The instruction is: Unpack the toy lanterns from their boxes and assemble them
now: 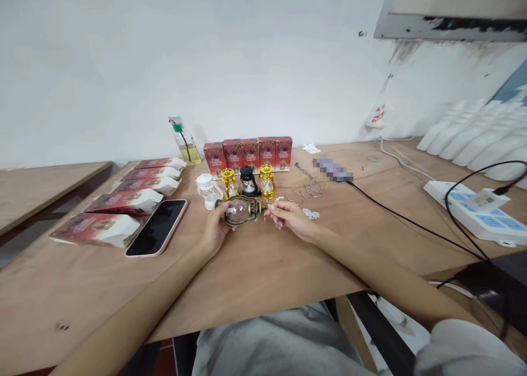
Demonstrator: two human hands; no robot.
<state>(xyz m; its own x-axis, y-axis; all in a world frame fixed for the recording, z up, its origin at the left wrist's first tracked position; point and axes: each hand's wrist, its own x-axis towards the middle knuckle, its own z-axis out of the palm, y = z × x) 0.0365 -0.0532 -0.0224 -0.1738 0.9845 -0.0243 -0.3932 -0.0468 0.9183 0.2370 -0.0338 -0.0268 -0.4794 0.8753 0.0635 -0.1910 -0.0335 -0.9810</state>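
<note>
My left hand [217, 225] is closed around the base of a small bronze-coloured lantern [239, 210], which lies on its side above the table with its top to the right. At that top end, my right hand [290, 218] pinches a thin, light piece too small to name for certain. Just behind stand a white lantern [208, 191], a gold lantern [228, 183], a black lantern [248, 181] and another gold lantern [267, 181]. Several bent wire pieces [310, 189] are scattered right of them, with small white parts [310, 213] near my right hand.
Red boxes [249, 155] stand in a row behind the lanterns. More red boxes [102, 229] lie at left beside a phone [156, 228]. A pump bottle [187, 142] stands by the wall. A screwdriver [303, 170], power strip [473, 211], cables and white bottles [477, 137] are at right.
</note>
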